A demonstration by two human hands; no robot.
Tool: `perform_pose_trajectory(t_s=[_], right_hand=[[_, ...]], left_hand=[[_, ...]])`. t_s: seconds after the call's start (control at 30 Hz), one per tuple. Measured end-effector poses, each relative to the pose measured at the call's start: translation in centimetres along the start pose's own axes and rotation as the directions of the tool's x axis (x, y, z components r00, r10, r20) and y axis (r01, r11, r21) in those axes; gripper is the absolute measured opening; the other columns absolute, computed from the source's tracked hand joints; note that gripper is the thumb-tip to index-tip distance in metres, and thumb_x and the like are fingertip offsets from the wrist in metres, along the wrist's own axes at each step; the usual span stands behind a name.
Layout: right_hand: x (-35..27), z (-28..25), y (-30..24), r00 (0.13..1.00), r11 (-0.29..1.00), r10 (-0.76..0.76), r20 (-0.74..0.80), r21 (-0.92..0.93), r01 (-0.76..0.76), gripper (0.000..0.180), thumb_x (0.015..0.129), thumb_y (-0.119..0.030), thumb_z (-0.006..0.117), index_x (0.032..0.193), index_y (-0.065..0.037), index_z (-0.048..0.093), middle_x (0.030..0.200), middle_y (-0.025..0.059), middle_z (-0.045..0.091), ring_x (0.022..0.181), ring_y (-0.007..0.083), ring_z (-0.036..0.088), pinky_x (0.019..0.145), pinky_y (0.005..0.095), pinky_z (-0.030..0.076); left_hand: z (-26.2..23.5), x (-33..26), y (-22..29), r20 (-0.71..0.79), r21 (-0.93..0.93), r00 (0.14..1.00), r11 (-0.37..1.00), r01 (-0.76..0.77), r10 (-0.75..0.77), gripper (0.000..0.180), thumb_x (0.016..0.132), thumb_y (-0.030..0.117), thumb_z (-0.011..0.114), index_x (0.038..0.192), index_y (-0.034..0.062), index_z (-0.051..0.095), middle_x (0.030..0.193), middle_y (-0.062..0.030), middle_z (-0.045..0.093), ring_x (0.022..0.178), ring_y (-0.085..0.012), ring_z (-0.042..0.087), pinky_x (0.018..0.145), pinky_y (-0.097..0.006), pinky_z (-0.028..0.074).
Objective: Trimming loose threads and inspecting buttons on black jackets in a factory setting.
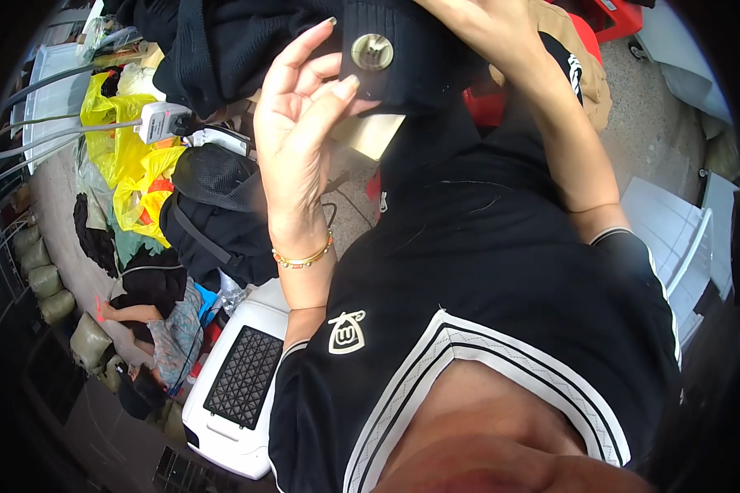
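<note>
A black knit garment (pixel 247 49) with a ribbed band lies bunched at the top of the view. On its folded edge sits a large round marbled button (pixel 372 52). My left hand (pixel 300 107) pinches that edge just left of the button, thumb in front and some fingers behind the cloth, the index finger stretched upward. A beaded bracelet (pixel 302 261) circles my left wrist. Above and right of the button, my right hand (pixel 485 20) reaches over the garment; the top edge cuts off its fingers, so their grip is hidden.
Left of me are a dark mesh-topped bag (pixel 218 177), yellow plastic bags (pixel 123 156) and a white plug adapter (pixel 163 122) with grey cables. A white box with a black grille (pixel 242 374) stands beside my left elbow. Another person (pixel 177 337) is at the lower left.
</note>
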State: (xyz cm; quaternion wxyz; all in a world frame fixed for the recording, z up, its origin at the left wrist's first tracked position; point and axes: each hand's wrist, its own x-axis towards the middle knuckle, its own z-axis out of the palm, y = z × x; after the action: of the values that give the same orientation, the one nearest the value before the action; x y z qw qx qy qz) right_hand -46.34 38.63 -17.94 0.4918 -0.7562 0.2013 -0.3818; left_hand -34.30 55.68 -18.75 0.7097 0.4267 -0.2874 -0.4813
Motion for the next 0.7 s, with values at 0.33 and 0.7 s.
perform_pose_trajectory(t_s=[0.33,0.7], right_hand=[[-3.1,-2.9,-4.9,0.92,0.932,-0.123,0.372,-0.275,0.236,0.035,0.078,-0.012,0.076,0.109,-0.003,0.063,0.077,0.0068,0.056,0.063,0.0179,0.056,0.057,0.028,0.044],[-2.4,-3.7,-3.4,0.871,0.847,-0.324,0.369,-0.298,0.441,0.04,0.075,-0.014,0.076,0.113,-0.005,0.067,0.081,0.0069,0.059,0.068,0.02,0.059,0.059,0.0283,0.049]], left_hand=[[0.1,0.1,0.1,-0.01,-0.012,0.999,0.999,-0.033,0.033,0.045,0.089,-0.004,0.057,0.132,-0.0036,0.045,0.105,-0.0116,0.064,0.09,-0.0139,0.065,0.076,-0.026,0.057],[0.1,0.5,-0.5,-0.125,0.287,0.982,0.952,-0.103,0.144,0.034,0.088,-0.001,0.061,0.122,-0.0031,0.059,0.107,-0.0115,0.067,0.086,-0.0105,0.066,0.07,-0.022,0.057]])
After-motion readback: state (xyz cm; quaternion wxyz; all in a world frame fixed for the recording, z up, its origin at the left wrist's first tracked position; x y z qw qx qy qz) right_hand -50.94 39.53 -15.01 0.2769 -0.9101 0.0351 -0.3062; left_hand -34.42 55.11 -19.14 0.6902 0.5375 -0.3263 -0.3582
